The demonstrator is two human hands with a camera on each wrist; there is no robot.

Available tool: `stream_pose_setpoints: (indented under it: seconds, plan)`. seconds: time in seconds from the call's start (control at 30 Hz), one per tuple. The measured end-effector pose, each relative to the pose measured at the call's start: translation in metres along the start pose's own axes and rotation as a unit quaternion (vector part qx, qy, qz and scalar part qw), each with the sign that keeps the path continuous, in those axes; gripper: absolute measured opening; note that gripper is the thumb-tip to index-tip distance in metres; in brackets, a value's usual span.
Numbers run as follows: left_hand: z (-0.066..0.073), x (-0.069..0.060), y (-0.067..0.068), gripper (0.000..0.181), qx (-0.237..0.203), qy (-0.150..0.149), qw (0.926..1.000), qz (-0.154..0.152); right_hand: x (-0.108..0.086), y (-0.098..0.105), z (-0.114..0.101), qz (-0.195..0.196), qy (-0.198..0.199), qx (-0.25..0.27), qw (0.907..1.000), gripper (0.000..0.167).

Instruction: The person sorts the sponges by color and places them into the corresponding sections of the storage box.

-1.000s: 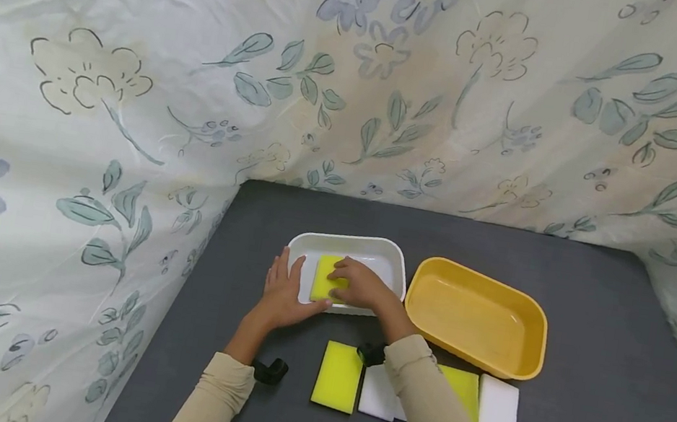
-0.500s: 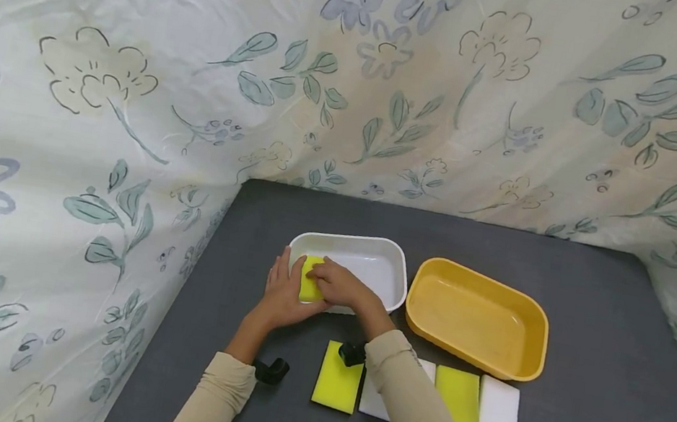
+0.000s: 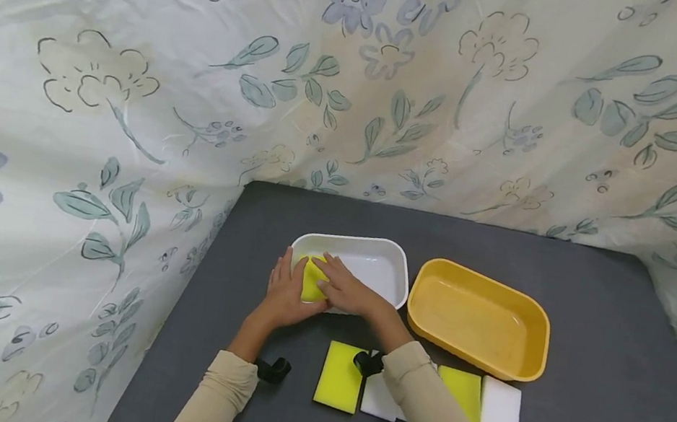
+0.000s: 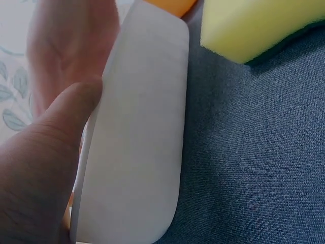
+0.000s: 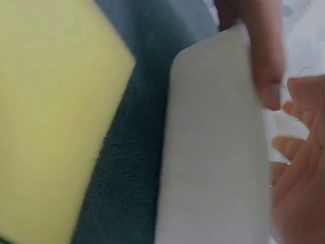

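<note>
A yellow sponge [image 3: 311, 286] lies at the left end of the white tray [image 3: 379, 264]. My left hand [image 3: 286, 298] rests at the tray's left end, fingers spread and straight; its thumb [image 4: 76, 104] lies against the near rim in the left wrist view. Just over the sponge's right side is my right hand [image 3: 349, 291], its fingers extended and loose. Whether they still touch the sponge is hard to tell. From the right wrist, this hand [image 5: 302, 198] appears beyond the tray wall [image 5: 213, 147], with nothing gripped.
A yellow tray [image 3: 480, 320] stands right of the white one. Along the front lie a yellow sponge [image 3: 340, 377], a white sponge [image 3: 378, 396], another yellow sponge [image 3: 461, 393] and another white sponge [image 3: 500, 416]. The right forearm partly covers this row. Floral cloth [image 3: 390, 131] hangs behind the dark table.
The sponge in the white tray has slid left toward the left hand. The right hand moved left with it, then its fingers loosened and the forearm shifted slightly back right.
</note>
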State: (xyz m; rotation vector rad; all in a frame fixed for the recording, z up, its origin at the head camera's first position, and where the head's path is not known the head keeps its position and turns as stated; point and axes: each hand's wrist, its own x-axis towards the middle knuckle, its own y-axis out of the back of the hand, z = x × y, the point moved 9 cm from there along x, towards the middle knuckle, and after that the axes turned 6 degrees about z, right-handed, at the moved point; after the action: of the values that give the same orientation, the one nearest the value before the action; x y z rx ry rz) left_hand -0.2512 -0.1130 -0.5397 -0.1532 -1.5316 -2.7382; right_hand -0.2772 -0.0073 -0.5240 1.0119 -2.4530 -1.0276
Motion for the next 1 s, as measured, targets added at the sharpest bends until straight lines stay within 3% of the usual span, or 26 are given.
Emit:
stream_pose_setpoints:
  seconds: [0.13,0.2,0.4,0.53,0.77,1.0]
  plan:
    - [-0.001,0.0,0.002,0.105,-0.008,0.005,1.0,0.002,-0.021,0.016,-0.013,0.045,0.018,0.004,0.9988,0.06]
    - [-0.001,0.0,0.001,0.108,-0.007,0.005,1.0,-0.001,-0.038,0.018,-0.022,0.045,0.027,-0.013,0.9985,0.069]
    - [-0.002,0.0,-0.001,0.109,-0.005,0.012,0.9999,0.009,-0.101,0.003,-0.05,0.006,0.057,-0.127,0.9903,0.113]
    - [-0.003,0.0,-0.002,0.11,-0.015,0.02,0.9997,0.005,-0.13,-0.017,-0.052,-0.024,0.041,-0.168,0.9846,0.125]
    - [-0.002,0.001,0.0,0.11,-0.015,0.019,0.9997,-0.001,-0.148,-0.047,-0.039,-0.076,0.002,-0.184,0.9799,0.112]
    - [-0.002,0.0,0.001,0.11,-0.018,0.028,0.9994,-0.012,-0.151,-0.062,-0.034,-0.041,0.008,-0.227,0.973,0.098]
